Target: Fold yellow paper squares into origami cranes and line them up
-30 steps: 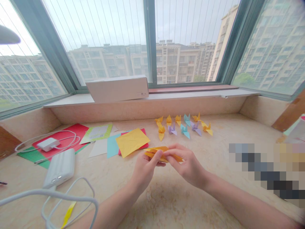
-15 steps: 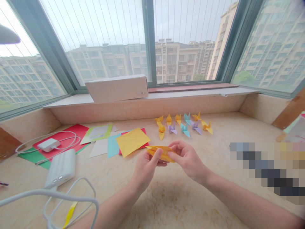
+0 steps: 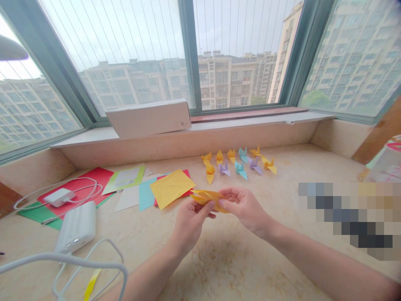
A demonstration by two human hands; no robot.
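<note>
Between my two hands is a partly folded piece of yellow origami paper [image 3: 205, 196], held above the stone counter. My left hand [image 3: 194, 217] pinches it from the left, thumb on the near side and fingers behind. On the right end, my right hand [image 3: 242, 205] grips it with thumb and curled fingers. Both thumbs nearly meet at the middle of the paper. Just beyond stand folded paper cranes [image 3: 240, 170] in yellow, blue and purple, in two loose rows. A flat yellow sheet [image 3: 171, 188] lies left of my hands on top of red and blue sheets.
At left, a white power bank [image 3: 77, 228] and a charger [image 3: 59, 196] with looping white cables lie by red and green paper. A long white box [image 3: 150, 119] rests on the window sill. A plastic bag [image 3: 387, 167] sits at far right; a blurred patch covers the right side.
My thumbs have shifted closer together and lower on the yellow paper, whose upper layers now stand more apart. The view has turned slightly, moving the surroundings a little left.
</note>
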